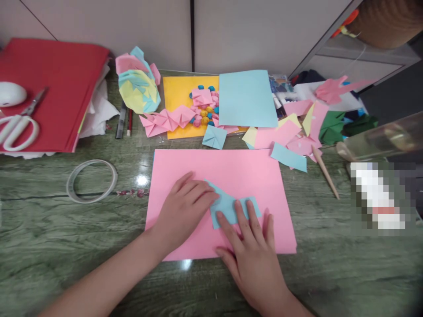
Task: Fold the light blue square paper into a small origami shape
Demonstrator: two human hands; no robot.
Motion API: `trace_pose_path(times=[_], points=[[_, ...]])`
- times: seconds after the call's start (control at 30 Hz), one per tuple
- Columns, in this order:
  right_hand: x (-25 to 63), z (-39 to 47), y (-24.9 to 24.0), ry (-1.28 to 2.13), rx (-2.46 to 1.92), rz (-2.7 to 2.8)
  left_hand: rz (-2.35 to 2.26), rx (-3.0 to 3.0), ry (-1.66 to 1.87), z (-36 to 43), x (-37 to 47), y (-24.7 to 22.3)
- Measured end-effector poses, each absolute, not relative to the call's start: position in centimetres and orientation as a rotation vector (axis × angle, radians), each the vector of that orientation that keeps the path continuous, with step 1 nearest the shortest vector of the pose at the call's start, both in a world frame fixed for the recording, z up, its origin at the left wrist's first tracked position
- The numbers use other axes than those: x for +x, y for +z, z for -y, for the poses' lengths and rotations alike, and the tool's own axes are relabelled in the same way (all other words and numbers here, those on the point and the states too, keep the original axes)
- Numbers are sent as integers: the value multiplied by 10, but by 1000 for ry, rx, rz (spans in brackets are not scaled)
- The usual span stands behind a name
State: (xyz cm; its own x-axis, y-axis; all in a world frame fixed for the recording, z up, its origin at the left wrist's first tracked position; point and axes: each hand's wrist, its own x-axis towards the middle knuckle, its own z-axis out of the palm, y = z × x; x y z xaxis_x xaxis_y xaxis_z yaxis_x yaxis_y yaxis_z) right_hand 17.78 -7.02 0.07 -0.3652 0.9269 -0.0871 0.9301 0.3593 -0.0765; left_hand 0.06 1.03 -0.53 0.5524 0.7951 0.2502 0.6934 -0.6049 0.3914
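Note:
A small folded light-blue paper lies on a large pink sheet spread on the green table. My left hand lies flat on the pink sheet, its fingertips pressing the blue paper's left edge. My right hand rests lower right, with its fingers spread and pressing down on the blue paper's lower part. Neither hand lifts the paper; both hold it flat against the sheet.
Behind the sheet lie a blue sheet, a yellow sheet with pink folded pieces and beads, and coloured scraps. A tape ring, red folder with scissors, pens and a wooden stick surround it.

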Motion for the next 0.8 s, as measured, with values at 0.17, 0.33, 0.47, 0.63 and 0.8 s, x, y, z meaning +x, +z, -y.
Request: trace_pose_path(times=[0.17, 0.33, 0.47, 0.63, 0.8], points=[[177, 71, -2, -153, 1756, -2583, -1211, 2485, 656, -12, -3, -11], [176, 71, -3, -151, 1768, -2588, -1180, 2498, 648, -12, -5, -10], [176, 71, -1, -170, 1769, -2583, -1152, 2544, 545, -12, -5, -8], [177, 71, 0, -178, 1759, -2572, -1151, 2573, 524, -13, -5, -6], [177, 71, 0, -197, 1762, -2572, -1149, 2585, 510, -13, -5, -5]])
